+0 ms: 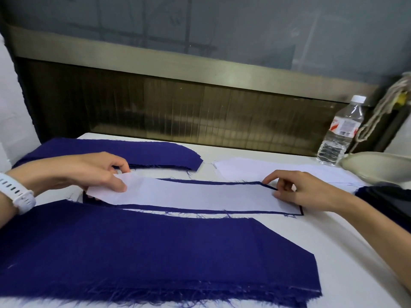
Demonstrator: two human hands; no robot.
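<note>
Left hand (89, 172), white watch (17, 192) on the wrist, pinching the raised left end of the white strip (195, 194) between thumb and fingers. Right hand (295, 190), fingers curled, pinching the far right edge where the white strip meets the navy strip (200, 210) beneath. Both strips lengthwise across the middle of the desk (333, 241), white on top, a thin navy margin showing along the near and far edges, left end not yet laid flat. Best done by pinning the right end, lowering the left end slowly, smoothing from right to left, and keeping the navy margin even. Just nearer, a large navy piece (155, 252). Farther off, another navy piece (133, 152), a white sheet (278, 170), and a bottle (340, 132) at right rear.
</note>
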